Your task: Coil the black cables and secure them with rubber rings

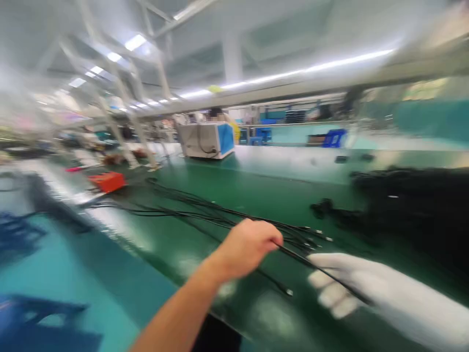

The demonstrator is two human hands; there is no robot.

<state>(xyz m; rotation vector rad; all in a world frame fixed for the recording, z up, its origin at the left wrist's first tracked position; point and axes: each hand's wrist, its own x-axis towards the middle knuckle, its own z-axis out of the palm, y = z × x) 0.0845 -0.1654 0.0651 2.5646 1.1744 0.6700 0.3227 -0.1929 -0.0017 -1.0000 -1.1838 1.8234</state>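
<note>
My bare left hand [252, 247] is closed around a black cable [296, 255] above the green tabletop. The same cable runs to the right, across the palm side of my right hand [346, 282], which wears a white glove. Its gloved fingers curl around the cable, whose end near the wrist is blurred. Beneath and beyond my left hand lies a bundle of black cables [194, 199], stretched out to the left, with small light-coloured connector tips at the right. One loose cable end [282, 287] rests on the table between my hands, nearer to me.
On the green table [252, 188] a dark heap of cables [414, 215] lies at the right. An orange box [108, 182] stands near the left edge. Farther back is a white and blue machine [205, 141]. Blue stools [47, 318] stand on the floor at left. A person sits behind the machine.
</note>
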